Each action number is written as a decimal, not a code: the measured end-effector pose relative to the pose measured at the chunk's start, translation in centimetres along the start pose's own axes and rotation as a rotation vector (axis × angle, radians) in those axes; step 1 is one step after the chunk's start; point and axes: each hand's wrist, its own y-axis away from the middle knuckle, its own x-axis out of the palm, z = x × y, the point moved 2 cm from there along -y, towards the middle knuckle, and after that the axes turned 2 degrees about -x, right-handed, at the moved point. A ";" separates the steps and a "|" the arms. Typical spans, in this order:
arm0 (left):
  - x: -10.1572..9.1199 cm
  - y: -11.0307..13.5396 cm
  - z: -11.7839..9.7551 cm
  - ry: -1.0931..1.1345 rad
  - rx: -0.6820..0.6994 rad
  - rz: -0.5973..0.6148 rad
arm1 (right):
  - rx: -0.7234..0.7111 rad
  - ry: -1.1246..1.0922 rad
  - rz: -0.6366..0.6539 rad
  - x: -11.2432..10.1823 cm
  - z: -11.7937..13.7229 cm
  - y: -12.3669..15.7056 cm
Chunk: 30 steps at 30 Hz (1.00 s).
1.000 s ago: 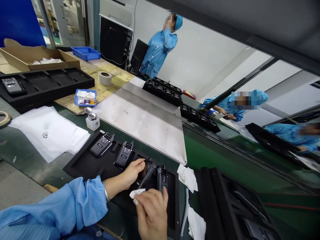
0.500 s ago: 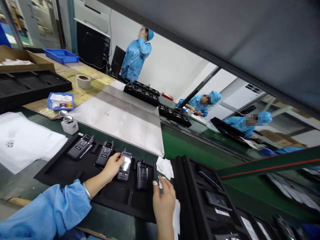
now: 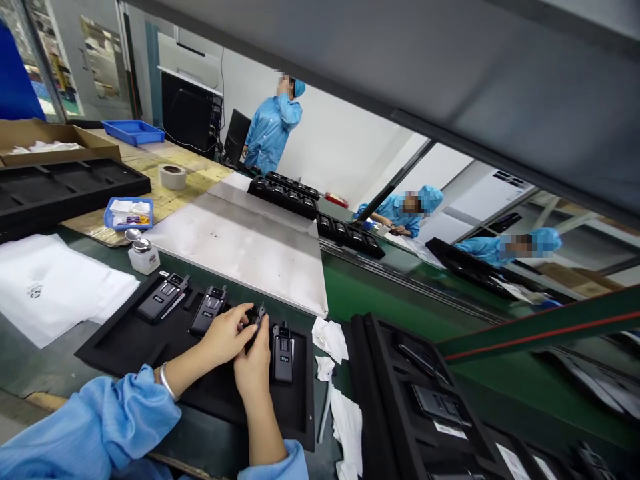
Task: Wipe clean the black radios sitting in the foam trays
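Note:
A black two-way radio (image 3: 259,315) with a stubby antenna is held between my two hands, mostly covered by the fingers. My left hand (image 3: 226,337) is closed on its left side and my right hand (image 3: 254,363) wraps its right side. Below them lies a black foam tray (image 3: 220,397) with cut-out compartments. Two radios (image 3: 207,312) rest back-up in it to the left of my hands. One more radio (image 3: 283,355) lies upright in a slot to the right, close to my right hand.
Crumpled white tissues (image 3: 330,339) lie right of the tray, beside stacked foam trays (image 3: 440,400) holding radios. A pump bottle (image 3: 144,257), white bags (image 3: 50,287) and a blue bin (image 3: 129,213) are at left. A grey board (image 3: 245,247) lies ahead; several co-workers sit or stand beyond.
My right hand has moved left from beside the tissues and taken hold of the radio with my left hand. The radio, earlier screen-up, is now turned and largely hidden.

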 end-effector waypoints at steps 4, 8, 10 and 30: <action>0.8 0.2 1.5 -0.016 -0.025 -0.043 | 0.028 -0.354 -0.034 0.2 -2.0 -0.9; 1.3 0.2 2.2 -0.025 -0.009 -0.056 | -0.039 -0.147 -0.045 -0.2 -1.6 -0.2; 1.4 0.2 2.4 -0.049 0.005 -0.033 | -0.131 0.111 -0.092 -1.5 -1.0 0.5; 0.9 1.2 2.1 -0.124 0.076 0.089 | -0.067 0.682 -0.306 -5.5 -4.4 1.7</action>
